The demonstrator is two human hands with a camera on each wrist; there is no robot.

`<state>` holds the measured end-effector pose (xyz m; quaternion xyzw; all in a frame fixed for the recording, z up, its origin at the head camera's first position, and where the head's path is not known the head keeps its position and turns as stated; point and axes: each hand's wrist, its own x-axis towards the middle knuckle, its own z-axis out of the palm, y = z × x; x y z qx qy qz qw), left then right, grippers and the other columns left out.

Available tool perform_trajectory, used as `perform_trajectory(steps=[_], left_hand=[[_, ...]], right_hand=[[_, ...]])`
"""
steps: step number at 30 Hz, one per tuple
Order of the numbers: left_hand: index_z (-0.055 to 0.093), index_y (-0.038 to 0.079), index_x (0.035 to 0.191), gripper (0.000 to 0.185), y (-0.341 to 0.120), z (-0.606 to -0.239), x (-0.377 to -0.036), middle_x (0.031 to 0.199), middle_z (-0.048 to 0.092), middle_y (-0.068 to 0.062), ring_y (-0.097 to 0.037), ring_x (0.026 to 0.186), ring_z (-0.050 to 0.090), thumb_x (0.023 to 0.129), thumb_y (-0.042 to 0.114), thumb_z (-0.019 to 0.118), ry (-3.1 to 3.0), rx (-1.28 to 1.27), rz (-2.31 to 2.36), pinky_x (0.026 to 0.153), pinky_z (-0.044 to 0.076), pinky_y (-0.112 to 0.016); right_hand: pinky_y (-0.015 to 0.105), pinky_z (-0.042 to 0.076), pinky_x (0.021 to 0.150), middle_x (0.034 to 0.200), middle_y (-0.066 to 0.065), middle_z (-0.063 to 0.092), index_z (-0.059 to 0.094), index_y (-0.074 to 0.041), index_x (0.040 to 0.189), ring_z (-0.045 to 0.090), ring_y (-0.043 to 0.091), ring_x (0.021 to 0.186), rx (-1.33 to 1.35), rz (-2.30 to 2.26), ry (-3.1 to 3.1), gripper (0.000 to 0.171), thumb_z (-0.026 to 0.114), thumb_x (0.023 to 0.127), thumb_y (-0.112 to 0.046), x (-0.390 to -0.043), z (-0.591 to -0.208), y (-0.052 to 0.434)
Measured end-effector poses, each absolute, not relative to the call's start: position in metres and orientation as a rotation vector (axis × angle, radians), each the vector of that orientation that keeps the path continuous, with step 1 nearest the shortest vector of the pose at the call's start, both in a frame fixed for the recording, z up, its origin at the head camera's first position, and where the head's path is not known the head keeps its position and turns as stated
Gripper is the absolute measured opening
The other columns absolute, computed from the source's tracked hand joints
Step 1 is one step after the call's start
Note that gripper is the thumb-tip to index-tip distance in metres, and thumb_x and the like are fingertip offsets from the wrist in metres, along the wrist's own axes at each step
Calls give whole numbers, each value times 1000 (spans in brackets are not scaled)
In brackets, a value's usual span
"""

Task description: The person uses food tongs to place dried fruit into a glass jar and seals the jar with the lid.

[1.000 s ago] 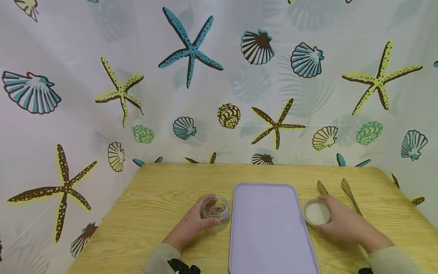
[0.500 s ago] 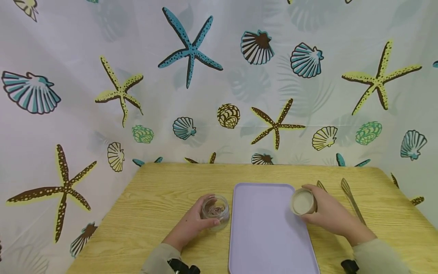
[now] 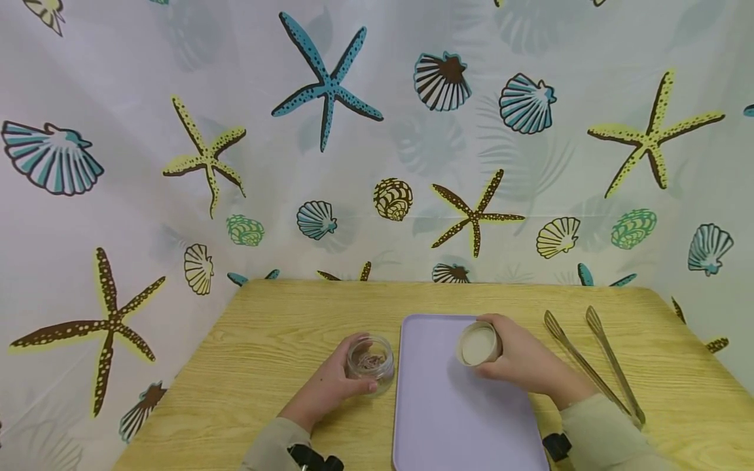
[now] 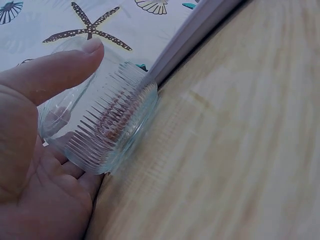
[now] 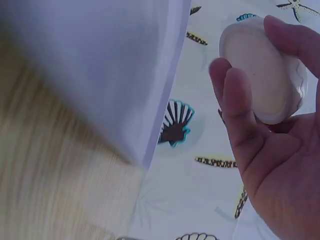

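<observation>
On the wooden table, going left to right, the person's left hand is curled round a small ribbed glass jar that stands just left of the lilac tray — thumb on one side, fingers wrapped behind, a steady grip. Something pinkish lies in the jar's bottom; I cannot tell what it is. The left wrist view shows the jar's base close against the tray's edge.

Over the upper part of the tray the right hand holds a white lid tilted on edge, pinched by fingers and thumb around its rim, clear of the tray's surface. Further right, a pair of metal tongs lies on the table, well apart from both hands.

If the lid is bound for the jar, I'd say the trick is to level it first, bring it square over the mouth, and keep the left hand firm so the jar doesn't skate on the wood — a tilted lid would catch on the rim.

Counted: one jar, one lid, one tray, one pair of tongs, two hands.
</observation>
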<state>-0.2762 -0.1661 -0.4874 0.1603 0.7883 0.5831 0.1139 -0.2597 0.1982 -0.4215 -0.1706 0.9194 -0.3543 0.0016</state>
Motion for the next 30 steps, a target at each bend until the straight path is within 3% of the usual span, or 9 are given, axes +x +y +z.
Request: perform_trajectory(steps=[8,20,30], left_hand=[[30,17,158,101,-167,-488,-278,154,44,-5,-29,144,35,78,26,90,2332,469,1683,119,18,-54],[27,16,158,100,-168,-490,-277,153,46,-4,-27,141,39,80,25,88,2332,491,1694,118,23,-53],[31,14,147,91,-166,-490,-275,146,52,-5,-26,137,44,78,27,90,2321,448,1729,115,28,-51]], right_hand=[[42,50,85,118,5,63,47,-5,145,59,18,100,-630,-1011,2877,87,88,70,-20,-271,-424,145],[37,50,87,130,7,58,44,-2,146,57,17,103,-829,-958,2878,88,86,70,-18,-281,-425,95],[31,52,77,136,9,47,39,-9,151,56,19,100,-838,-1013,2824,88,80,73,-14,-277,-418,86]])
